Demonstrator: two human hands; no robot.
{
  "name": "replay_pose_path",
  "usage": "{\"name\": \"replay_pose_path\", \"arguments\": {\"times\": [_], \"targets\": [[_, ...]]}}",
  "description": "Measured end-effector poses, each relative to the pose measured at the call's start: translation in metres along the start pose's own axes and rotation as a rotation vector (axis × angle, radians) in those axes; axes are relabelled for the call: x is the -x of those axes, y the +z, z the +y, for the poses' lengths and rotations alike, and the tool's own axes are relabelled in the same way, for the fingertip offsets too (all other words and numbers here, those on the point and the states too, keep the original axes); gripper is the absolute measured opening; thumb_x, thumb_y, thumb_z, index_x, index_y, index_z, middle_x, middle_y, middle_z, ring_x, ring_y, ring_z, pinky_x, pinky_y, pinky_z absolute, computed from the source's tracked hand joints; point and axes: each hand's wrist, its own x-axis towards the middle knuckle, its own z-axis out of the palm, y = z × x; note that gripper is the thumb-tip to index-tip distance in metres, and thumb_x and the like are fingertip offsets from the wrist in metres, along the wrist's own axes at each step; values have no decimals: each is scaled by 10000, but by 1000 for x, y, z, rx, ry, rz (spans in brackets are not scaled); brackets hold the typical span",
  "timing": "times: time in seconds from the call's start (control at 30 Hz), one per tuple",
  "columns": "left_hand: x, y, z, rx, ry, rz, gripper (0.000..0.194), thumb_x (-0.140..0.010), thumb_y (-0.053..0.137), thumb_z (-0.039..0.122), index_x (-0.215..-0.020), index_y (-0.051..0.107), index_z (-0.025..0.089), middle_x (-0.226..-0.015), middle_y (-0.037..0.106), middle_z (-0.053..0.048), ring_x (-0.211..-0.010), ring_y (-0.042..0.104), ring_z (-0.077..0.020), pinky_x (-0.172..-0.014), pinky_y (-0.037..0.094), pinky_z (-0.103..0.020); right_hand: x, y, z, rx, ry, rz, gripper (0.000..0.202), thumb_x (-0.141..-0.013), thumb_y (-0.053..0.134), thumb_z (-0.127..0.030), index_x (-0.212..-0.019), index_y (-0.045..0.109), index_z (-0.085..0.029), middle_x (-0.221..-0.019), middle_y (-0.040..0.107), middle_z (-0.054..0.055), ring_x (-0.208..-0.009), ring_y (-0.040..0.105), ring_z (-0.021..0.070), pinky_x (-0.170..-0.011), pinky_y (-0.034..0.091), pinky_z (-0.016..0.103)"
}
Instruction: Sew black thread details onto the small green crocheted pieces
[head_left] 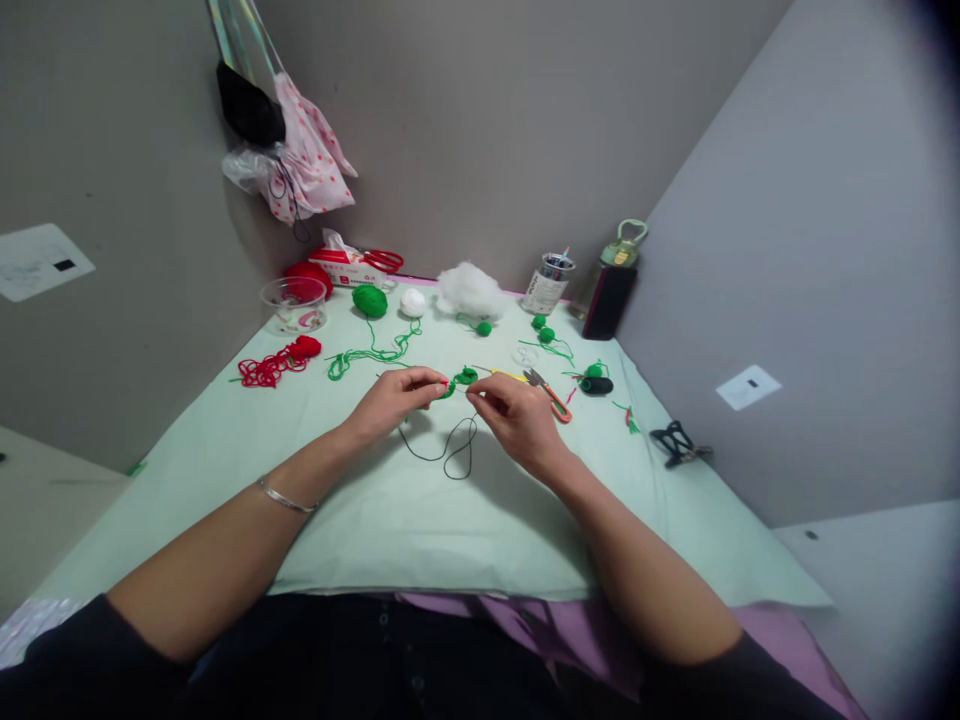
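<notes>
Between the thumb and fingers of my left hand (409, 392) is a small green crocheted piece (447, 389) with a bit of red by it. My right hand (510, 405) pinches a thin needle-like piece just to the right of it; its exact shape is too small to tell. Dark thread (459, 455) hangs below both hands and loops over the tablecloth. Just beyond the fingertips lies another green crocheted piece (466, 375). Orange-handled snips (551, 395) rest beyond my right hand, next to a yellow-handled tool (508, 375).
Red yarn (277, 365), a green yarn ball (370, 301), a white ball (412, 303) and white stuffing (471, 291) lie farther back. A clear tub (294, 305), tissue box (349, 268), pen cup (546, 285), and phone (610, 302) against a bottle stand along the walls. A black claw clip (677, 443) lies right.
</notes>
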Motion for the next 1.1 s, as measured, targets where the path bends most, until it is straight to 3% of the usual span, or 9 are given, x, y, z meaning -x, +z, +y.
{"name": "replay_pose_path", "arguments": {"times": [0.13,0.33,0.67,0.9,1.1], "targets": [[1,1,1,-26,42,-38,303,-779,735,470,-908,766,198,-894,676,-44,-788,552,-177,-763,424,-321,1,1,2,11,-1,-37,120,-911,588,-178,-873,700,-202,-757,675,24,-610,540,128,-599,353,260],[2,1,-1,17,-3,-130,284,-820,703,472,-941,759,221,-891,637,-25,-783,539,-168,-754,395,-311,-1,0,-1,-118,53,-40,105,-907,617,-215,-874,713,-189,-726,644,13,-588,498,114,-593,354,260],[6,5,15,241,-42,-149,233,-770,756,400,-907,758,212,-985,681,-54,-853,562,-185,-837,426,-341,-6,-3,3,-579,367,-96,241,-826,704,-407,-841,728,-167,-623,551,-9,-578,428,111,-533,336,257],[6,10,4,142,15,-117,281,-800,736,449,-951,746,212,-961,666,-46,-838,561,-186,-844,431,-353,-8,0,6,-672,381,-128,300,-794,733,-471,-802,681,-175,-603,511,-29,-550,400,93,-494,316,236],[7,13,10,294,-21,-82,245,-774,774,384,-916,693,202,-920,629,-10,-798,547,-144,-817,435,-317,-10,-3,9,-694,383,-170,329,-795,737,-485,-791,656,-167,-631,532,-28,-552,418,85,-520,352,236]]}}
